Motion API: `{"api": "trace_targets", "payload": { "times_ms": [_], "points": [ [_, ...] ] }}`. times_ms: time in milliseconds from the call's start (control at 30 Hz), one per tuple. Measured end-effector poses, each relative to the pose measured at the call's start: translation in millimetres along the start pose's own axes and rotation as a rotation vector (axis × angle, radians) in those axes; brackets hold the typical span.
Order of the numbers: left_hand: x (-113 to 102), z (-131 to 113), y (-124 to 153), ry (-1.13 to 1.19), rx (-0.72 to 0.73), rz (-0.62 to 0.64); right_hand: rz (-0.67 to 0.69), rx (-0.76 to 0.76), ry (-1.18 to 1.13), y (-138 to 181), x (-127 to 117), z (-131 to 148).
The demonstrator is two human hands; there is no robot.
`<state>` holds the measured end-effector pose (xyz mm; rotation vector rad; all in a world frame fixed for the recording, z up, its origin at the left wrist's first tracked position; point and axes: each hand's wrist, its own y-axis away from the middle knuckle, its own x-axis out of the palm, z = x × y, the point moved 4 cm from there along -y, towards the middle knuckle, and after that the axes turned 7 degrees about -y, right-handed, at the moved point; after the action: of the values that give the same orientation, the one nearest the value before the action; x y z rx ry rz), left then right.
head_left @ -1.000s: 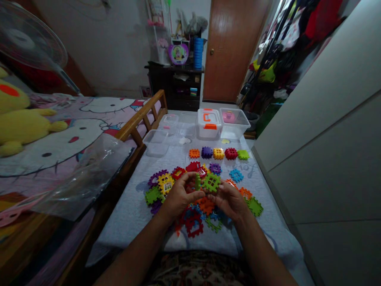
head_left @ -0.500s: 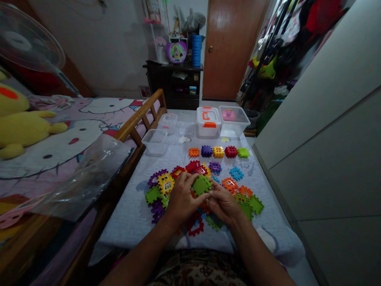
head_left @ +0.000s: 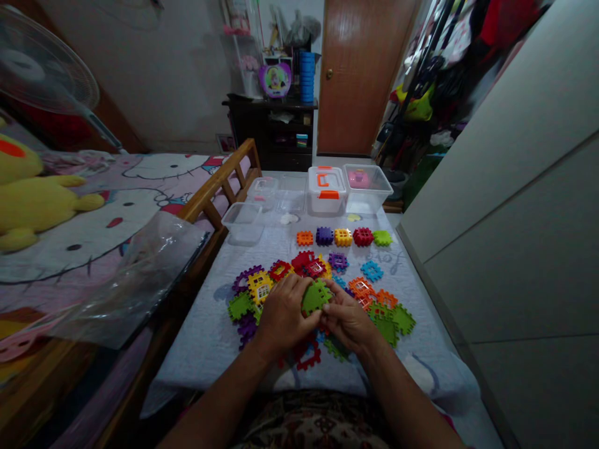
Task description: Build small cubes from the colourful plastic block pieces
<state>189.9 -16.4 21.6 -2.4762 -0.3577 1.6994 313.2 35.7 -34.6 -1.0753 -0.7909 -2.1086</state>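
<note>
Between my two hands is a green notched building tile point(head_left: 316, 297), held above a loose pile of tiles. My left hand point(head_left: 286, 310) grips it from the left, thumb at the lower edge and fingers along the top. My right hand point(head_left: 347, 315) pinches its right side. Around them lie a yellow window tile point(head_left: 261, 287), red tiles point(head_left: 309, 264), orange tiles point(head_left: 361, 287), green tiles point(head_left: 387, 327) and a purple tile point(head_left: 246, 329). Farther back is a row of tile pieces, among them a purple block point(head_left: 324, 236) and a red block point(head_left: 363, 237). My palms hide part of the pile.
At the far end of the cloth-covered table point(head_left: 201, 343) stand a lidded box with orange clips point(head_left: 326, 190), an open clear bin point(head_left: 367, 187) and a clear tray point(head_left: 243, 223). A wooden bed rail point(head_left: 218, 184) runs along the left; a pale cabinet point(head_left: 515, 206) borders the right.
The green tile has turned and tilted slightly between my fingers, and my left fingers have shifted over its top edge. The pile and the back row look the same.
</note>
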Motion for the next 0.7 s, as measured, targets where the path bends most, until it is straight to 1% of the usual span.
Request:
{"api": "trace_targets", "payload": {
  "times_ms": [233,333,500,700],
  "points": [
    [-7.3,1.2,0.2,0.011,0.044,0.056,0.105,-0.011,0.22,3.1,0.6,8.2],
    [-6.1,2.8,1.8,0.025,0.055,0.096,0.117,-0.034,0.282,1.4,-1.3,9.3],
    [-3.9,5.0,4.2,0.033,0.088,0.08,0.131,-0.052,0.304,2.5,1.7,7.6],
    [-4.7,4.6,4.3,0.026,0.1,0.087,0.123,-0.029,0.244,3.4,4.1,5.3]
  ]
}}
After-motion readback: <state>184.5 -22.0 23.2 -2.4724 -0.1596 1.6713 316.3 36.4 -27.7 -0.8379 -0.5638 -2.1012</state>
